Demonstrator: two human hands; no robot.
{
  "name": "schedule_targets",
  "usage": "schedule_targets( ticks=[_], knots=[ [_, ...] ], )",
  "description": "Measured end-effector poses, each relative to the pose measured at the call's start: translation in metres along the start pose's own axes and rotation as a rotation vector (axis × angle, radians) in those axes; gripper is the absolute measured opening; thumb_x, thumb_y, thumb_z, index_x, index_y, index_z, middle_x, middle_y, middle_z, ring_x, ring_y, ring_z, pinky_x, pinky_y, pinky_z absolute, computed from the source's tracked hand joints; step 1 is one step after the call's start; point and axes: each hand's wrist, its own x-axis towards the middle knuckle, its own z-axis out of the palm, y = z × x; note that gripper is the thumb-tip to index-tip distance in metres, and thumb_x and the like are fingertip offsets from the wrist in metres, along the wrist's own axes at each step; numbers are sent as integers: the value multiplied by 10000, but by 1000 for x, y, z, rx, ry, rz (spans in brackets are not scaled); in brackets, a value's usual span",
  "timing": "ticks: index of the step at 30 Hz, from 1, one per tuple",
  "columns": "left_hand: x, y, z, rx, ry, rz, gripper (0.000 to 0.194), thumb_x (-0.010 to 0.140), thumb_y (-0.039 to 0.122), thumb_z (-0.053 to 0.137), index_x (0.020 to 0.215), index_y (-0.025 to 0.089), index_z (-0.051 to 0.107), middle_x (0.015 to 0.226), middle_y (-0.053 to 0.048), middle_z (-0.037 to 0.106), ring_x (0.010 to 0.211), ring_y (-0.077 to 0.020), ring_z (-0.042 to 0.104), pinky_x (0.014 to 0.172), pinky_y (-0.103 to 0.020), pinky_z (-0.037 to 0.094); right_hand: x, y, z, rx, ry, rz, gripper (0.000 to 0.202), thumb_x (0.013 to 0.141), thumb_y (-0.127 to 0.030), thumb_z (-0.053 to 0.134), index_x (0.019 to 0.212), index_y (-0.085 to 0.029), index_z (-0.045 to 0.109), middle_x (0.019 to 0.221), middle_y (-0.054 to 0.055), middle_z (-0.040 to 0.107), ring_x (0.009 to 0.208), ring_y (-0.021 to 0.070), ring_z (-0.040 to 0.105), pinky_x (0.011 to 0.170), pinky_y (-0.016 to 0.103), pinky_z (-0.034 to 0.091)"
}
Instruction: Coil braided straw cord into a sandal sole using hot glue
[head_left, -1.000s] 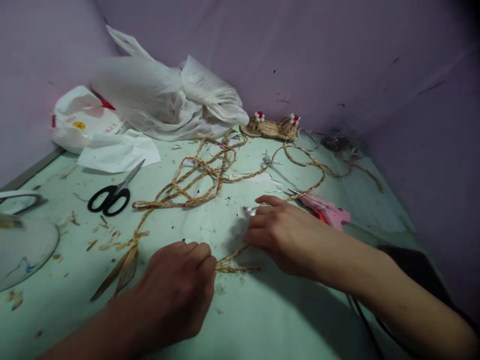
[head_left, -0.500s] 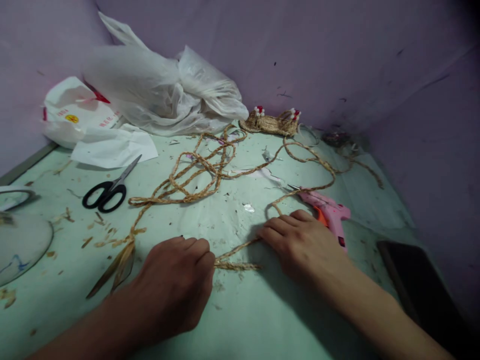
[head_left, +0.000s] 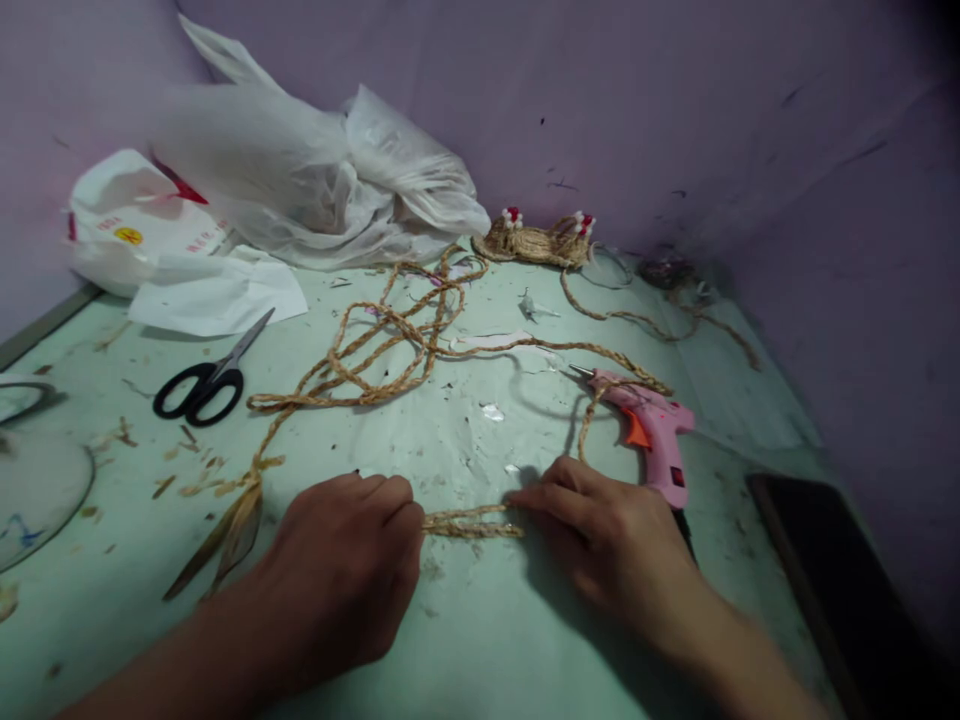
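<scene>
A braided tan cord (head_left: 472, 524) stretches low over the pale green table between my hands, with a doubled section beside my left hand (head_left: 352, 560). That hand is closed around the doubled part, which disappears under its fingers. My right hand (head_left: 600, 530) pinches the upper strand just right of the doubled end. From there the cord rises to the pink glue gun (head_left: 664, 440) and crosses over its top. A loosely tangled length of cord (head_left: 390, 350) lies farther back, ending in a knotted tuft of dry fibre (head_left: 244, 520) left of my left hand.
Black-handled scissors (head_left: 214, 380) lie at the left, near a round pale disc (head_left: 41, 495). Plastic bags (head_left: 322, 180) and a woven piece with red and white beads (head_left: 532, 243) stand along the wall. A dark phone-like object (head_left: 832, 580) lies at the right.
My right hand has moved down slightly, and the upper strand now runs flatter. The cord over the glue gun has shifted, uncovering more of the gun. The view has shifted slightly.
</scene>
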Motion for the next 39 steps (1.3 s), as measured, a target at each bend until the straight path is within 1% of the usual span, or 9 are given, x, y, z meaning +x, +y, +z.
schedule_targets(
  ticks=[4,6,13,16,19,23,30,35,39],
  knots=[
    [0,1,0,-9,35,7,204,829,161,415,659,218,512,624,1,501,542,-179,451,512,-333,283,-5,-2,4,80,44,27,318,783,-82,457,917,-239,698,895,32,673,644,133,643,534,227,456],
    [0,1,0,-3,35,11,210,827,161,420,643,217,504,615,1,497,534,-177,446,506,-331,276,-6,-3,6,118,30,36,351,760,-58,457,936,-249,691,935,23,670,672,132,646,555,226,466],
    [2,2,-1,13,59,12,228,822,160,415,618,210,505,593,-4,495,521,-169,441,507,-323,277,-8,-8,6,170,-52,41,460,689,-15,421,991,-255,671,907,29,638,705,143,618,586,243,470],
    [3,3,-3,18,43,14,226,818,155,409,621,204,510,599,-11,506,529,-167,451,507,-317,282,-9,-12,0,197,-88,58,439,708,-38,430,1026,-241,655,923,40,621,758,166,598,634,281,475],
    [3,3,-4,23,51,27,224,814,152,407,622,203,511,600,-13,512,525,-165,453,504,-316,285,-10,-14,-4,228,-95,76,324,769,-121,490,1023,-238,653,925,41,612,791,182,582,655,304,467],
    [5,4,-4,18,66,26,233,812,146,414,607,202,511,587,-12,509,508,-167,460,495,-320,296,-10,-13,2,199,-16,73,182,837,-208,543,956,-251,673,911,31,632,761,174,571,652,305,456],
    [4,3,-3,11,55,18,224,816,150,413,627,204,520,601,-14,507,526,-182,474,501,-326,312,-12,-14,16,49,175,-21,208,814,-113,536,904,-200,701,820,43,674,680,184,527,576,304,406],
    [3,3,-2,18,78,24,226,820,162,419,615,210,501,587,-8,484,526,-177,446,508,-323,293,-14,-16,17,7,192,-27,228,810,-105,525,920,-187,707,821,51,683,671,186,512,576,312,394],
    [2,2,-3,10,16,3,220,830,166,401,632,211,487,613,-10,489,542,-179,450,513,-324,294,-14,-16,17,7,209,-20,222,816,-103,520,897,-174,714,809,57,684,674,184,516,582,313,400]
  ],
)
